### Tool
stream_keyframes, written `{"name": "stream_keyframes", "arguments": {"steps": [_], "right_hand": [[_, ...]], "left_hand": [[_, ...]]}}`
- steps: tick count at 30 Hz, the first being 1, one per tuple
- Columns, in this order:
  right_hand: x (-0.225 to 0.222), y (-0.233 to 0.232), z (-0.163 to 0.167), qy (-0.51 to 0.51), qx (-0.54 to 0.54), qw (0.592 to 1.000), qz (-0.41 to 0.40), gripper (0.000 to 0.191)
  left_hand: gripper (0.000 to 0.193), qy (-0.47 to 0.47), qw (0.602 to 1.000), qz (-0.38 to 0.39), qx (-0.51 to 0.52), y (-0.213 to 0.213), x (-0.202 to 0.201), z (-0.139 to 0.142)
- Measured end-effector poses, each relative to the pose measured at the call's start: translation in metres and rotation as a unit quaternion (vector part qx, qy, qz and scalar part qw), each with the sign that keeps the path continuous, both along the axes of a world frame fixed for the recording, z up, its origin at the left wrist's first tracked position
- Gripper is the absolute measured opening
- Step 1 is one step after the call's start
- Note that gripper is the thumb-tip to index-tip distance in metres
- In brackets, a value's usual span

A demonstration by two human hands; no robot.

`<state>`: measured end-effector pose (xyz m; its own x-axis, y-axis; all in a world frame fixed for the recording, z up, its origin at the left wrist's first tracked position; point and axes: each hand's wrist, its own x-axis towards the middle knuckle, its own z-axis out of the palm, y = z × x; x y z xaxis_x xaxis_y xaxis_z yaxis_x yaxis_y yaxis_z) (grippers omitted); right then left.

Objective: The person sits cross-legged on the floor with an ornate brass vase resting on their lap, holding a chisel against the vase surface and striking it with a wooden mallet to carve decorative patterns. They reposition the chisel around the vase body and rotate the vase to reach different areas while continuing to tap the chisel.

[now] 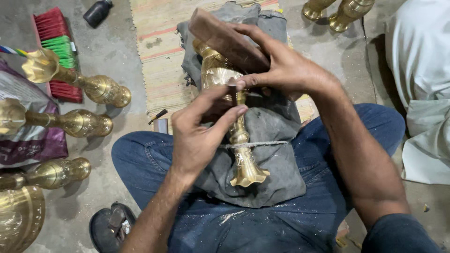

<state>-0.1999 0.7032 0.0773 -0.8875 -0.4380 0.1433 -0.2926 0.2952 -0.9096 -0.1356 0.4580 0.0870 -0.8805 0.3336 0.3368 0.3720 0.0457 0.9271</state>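
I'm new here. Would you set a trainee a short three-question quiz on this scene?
1. True or false: the brass vase being worked lies on a grey cloth.
2. Which hand pinches the small dark tool?
3. What binds the vase near its flared mouth: A string, B tape, C wire clamp?

Key: 1 true. 2 the left hand; the right hand holds a wooden block. 3 A.

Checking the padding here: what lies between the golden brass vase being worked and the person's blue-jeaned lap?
In the head view, a crumpled grey cloth lies between the brass vase and the blue jeans; a pale cord crosses the vase's neck.
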Motion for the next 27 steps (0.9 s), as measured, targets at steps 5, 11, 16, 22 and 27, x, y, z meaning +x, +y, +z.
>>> {"name": "stream_keyframes", "arguments": {"steps": [5,11,16,22,27], "right_hand": [[0.034,0.008,0.005,0.129,0.064,0.986,-0.088,0.066],[0.061,0.015,0.025,0.233,0.218,0.929,-0.186,0.046],[0.067,0.013,0.037,0.291,0.241,0.9,-0.217,0.055],[0.066,0.024,0.032,0.383,0.291,0.849,-0.22,0.051],[0.061,0.04,0.019,0.306,0.123,0.92,-0.211,0.03]], "left_hand": [[0.039,0.08,0.991,-0.027,-0.107,0.003,-0.008,0.013],[0.037,0.042,0.987,-0.032,-0.149,0.009,-0.01,0.021],[0.034,0.099,0.982,-0.05,-0.153,0.01,-0.009,0.017],[0.033,0.085,0.98,-0.048,-0.176,0.013,-0.01,0.014],[0.037,0.113,0.975,-0.06,-0.182,0.016,-0.011,0.013]]}}
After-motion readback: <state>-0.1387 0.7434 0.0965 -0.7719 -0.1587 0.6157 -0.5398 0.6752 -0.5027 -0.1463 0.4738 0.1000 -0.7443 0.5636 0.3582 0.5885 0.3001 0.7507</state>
